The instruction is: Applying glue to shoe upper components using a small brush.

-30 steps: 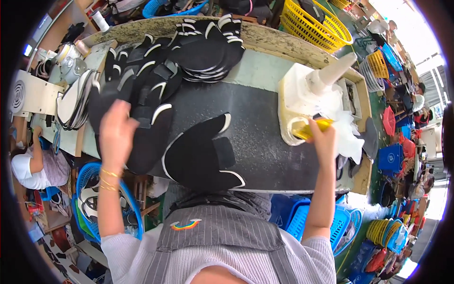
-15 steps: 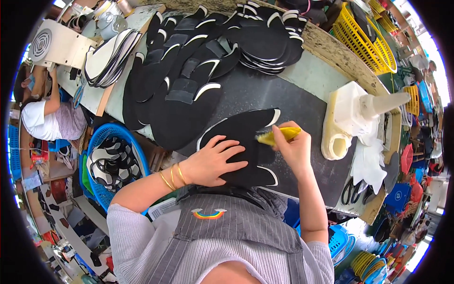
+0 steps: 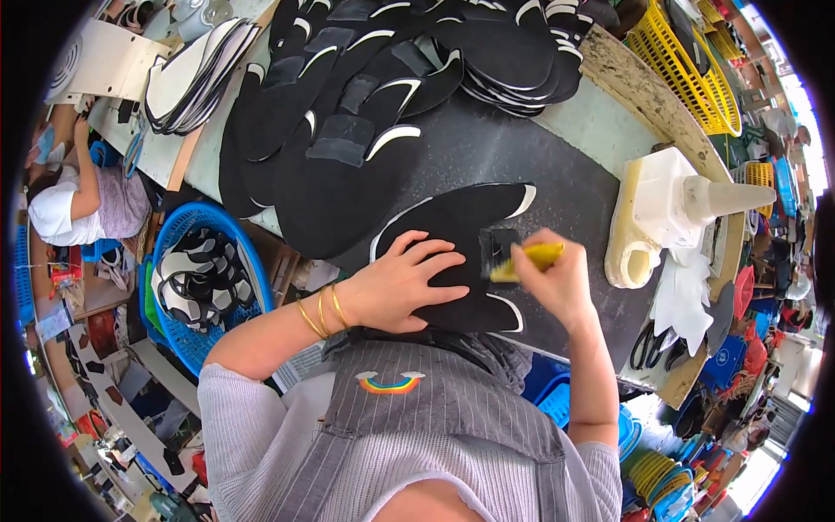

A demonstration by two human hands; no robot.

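Your left hand (image 3: 409, 285) lies flat on the black cloth piece (image 3: 452, 222) by the worktop's (image 3: 581, 143) near edge; your right hand (image 3: 558, 283) pinches the yellow brush (image 3: 543, 255). The cloth looks light and bendy; grab its edge.

I've got the black piece (image 3: 458, 219) flat on the dark mat (image 3: 578, 222), two horns pointing right, each edged white, and a thin white rim curving round its upper left. Between the horns I see the patch (image 3: 494, 246), dark, squarish, a greyish sheen on it. And here's the brush (image 3: 543, 254), yellow, slanting down-left, partly covered, its blurred tip right at the patch; contact I can't confirm.
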